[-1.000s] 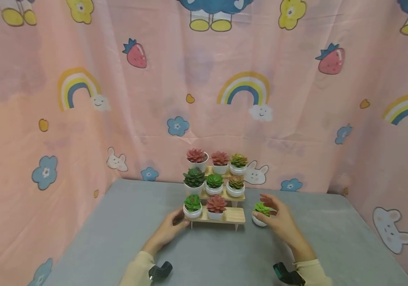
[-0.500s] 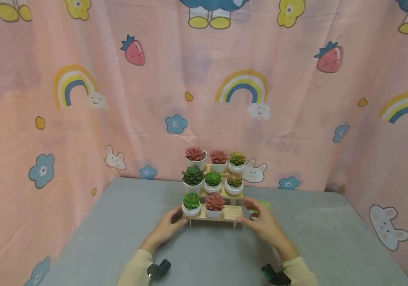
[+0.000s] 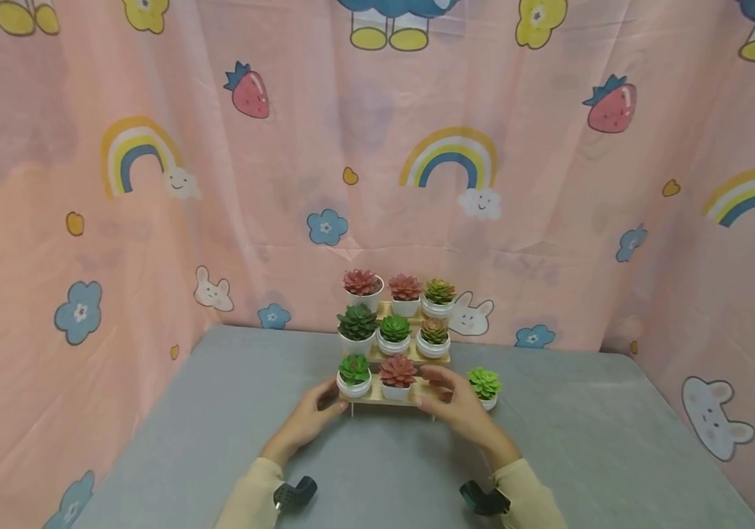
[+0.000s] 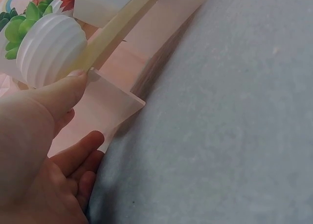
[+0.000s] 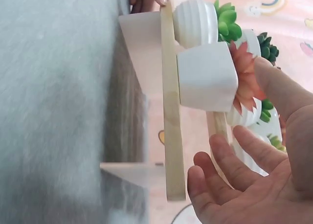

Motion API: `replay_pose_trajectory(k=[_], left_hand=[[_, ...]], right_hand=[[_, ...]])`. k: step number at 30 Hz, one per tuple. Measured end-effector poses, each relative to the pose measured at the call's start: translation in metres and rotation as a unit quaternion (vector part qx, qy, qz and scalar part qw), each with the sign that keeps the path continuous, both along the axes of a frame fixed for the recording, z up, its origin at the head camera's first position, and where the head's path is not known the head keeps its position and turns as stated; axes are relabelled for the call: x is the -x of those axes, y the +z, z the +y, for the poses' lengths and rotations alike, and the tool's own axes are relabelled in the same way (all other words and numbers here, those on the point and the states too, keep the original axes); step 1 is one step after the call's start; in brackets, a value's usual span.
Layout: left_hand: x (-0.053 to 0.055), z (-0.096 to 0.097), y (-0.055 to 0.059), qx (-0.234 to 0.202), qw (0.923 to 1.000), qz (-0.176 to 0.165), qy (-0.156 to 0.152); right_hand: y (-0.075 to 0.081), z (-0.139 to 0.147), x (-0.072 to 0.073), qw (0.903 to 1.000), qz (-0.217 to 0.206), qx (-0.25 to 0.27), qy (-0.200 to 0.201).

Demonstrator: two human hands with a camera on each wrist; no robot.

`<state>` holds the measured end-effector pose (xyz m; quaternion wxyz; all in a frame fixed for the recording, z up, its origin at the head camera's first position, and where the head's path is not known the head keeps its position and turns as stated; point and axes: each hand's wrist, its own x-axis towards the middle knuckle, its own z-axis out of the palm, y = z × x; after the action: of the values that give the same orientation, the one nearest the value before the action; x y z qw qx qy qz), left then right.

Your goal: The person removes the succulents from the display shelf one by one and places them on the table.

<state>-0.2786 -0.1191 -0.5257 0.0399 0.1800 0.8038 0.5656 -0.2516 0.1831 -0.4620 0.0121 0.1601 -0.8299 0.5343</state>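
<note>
Front red succulent [image 3: 398, 371]: upright midway along the stand's [image 5: 172, 136] front step, right end left bare
My right hand [image 3: 462, 411]: fingers apart at that bare end, clamped on nothing, perhaps spread to clear the pot; thumb contact I cannot tell
My left hand [image 3: 307, 420]: thumb touching the stand's left end, fingers loosely apart, likely to steady it
Lime succulent [image 3: 484, 383]: right of the stand

No readable text, label, brand, number or sign is showing in any view; the pots [image 5: 205, 77], stand [image 5: 173, 131] and cloth [image 3: 284, 154] are bearing no legible wording.
</note>
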Motion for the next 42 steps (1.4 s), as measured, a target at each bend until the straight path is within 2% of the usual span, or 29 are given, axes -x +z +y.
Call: replay_pose_trajectory(k=[4, 13, 20, 27, 35, 42], left_hand=[[0.003, -0.001, 0.0, 0.008, 1.0, 0.005, 0.0], [0.005, -0.002, -0.004, 0.005, 1.0, 0.005, 0.003], [0.003, -0.002, -0.007, 0.009, 1.0, 0.002, -0.003], [0.002, 0.003, -0.006, 0.001, 0.9999, 0.01, -0.003], [0.004, 0.006, -0.006, 0.002, 0.9999, 0.012, -0.003], [-0.001, 0.001, -0.002, -0.005, 1.0, 0.007, 0.005]], right_hand=[[-0.002, -0.01, 0.008, 1.0, 0.001, 0.003, -0.005], [-0.013, -0.023, 0.015, 0.9983, 0.006, 0.032, -0.048], [-0.02, -0.025, 0.013, 0.9978, -0.003, 0.039, -0.053], [-0.02, -0.021, 0.011, 0.9994, 0.007, 0.023, -0.026], [-0.019, -0.024, 0.01, 0.9991, 0.003, 0.006, -0.042], [-0.025, -0.034, 0.013, 0.9977, 0.007, 0.015, -0.066]])
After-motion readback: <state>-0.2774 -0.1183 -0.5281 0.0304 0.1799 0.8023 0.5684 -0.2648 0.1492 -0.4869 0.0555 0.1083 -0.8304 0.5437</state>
